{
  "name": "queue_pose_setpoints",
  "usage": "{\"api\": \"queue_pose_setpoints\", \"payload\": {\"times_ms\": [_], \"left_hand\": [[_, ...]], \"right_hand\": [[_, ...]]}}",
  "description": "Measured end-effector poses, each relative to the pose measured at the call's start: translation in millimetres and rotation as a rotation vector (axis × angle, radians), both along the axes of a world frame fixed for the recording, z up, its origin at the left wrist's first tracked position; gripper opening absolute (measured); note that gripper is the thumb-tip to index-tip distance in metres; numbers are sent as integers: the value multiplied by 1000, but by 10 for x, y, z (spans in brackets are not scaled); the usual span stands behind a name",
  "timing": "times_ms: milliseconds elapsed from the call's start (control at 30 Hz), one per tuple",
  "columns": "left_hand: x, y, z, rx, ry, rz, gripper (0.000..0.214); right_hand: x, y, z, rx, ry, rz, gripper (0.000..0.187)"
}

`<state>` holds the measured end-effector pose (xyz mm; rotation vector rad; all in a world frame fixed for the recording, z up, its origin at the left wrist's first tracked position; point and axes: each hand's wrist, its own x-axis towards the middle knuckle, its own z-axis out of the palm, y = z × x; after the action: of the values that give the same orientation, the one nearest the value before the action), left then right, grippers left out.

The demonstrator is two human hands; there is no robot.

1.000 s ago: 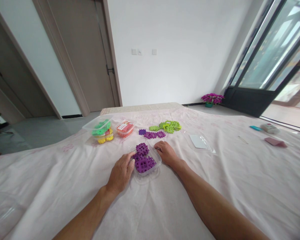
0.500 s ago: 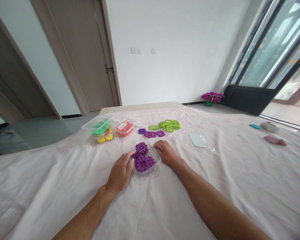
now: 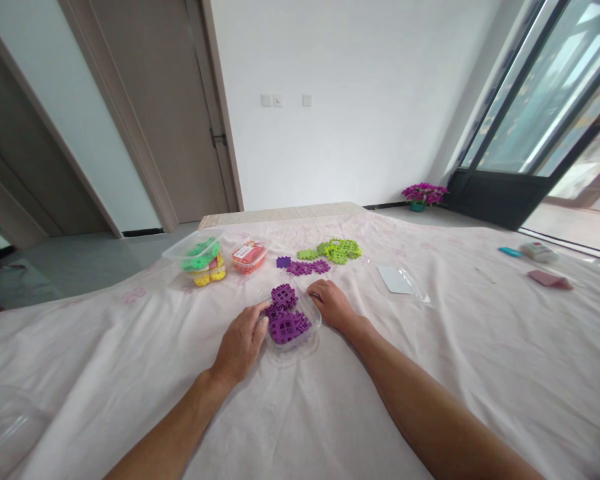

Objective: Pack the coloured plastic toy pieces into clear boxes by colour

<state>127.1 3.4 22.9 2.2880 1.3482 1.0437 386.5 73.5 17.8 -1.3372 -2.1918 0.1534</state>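
A clear plastic container stands on the cloth in front of me, holding several purple lattice building pieces. My left hand grips its left side, thumb and forefinger at the rim beside the pieces. At the far right corner, my right hand is closed on the container's edge, with its fingers curled and their tips partly hidden. Just beyond the container lie loose purple pieces and a darker violet piece. Behind them on the right is a cluster of lime-green pieces.
Back left, an open clear box of green pieces sits on one with yellow pieces. Beside them is a labelled box of red pieces. A clear bag with a white card lies right. A clear tub stands near left.
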Motion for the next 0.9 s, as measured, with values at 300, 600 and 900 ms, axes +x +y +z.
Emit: {"api": "queue_pose_setpoints", "payload": {"times_ms": [300, 600, 900], "left_hand": [[-6, -3, -1, 13, 5, 7, 35], [-3, 2, 2, 24, 6, -1, 35], [0, -3, 1, 19, 21, 4, 34]], "right_hand": [[-5, -8, 20, 5, 12, 3, 20], [-99, -86, 22, 30, 233, 14, 20], [-226, -185, 129, 19, 452, 50, 21]]}}
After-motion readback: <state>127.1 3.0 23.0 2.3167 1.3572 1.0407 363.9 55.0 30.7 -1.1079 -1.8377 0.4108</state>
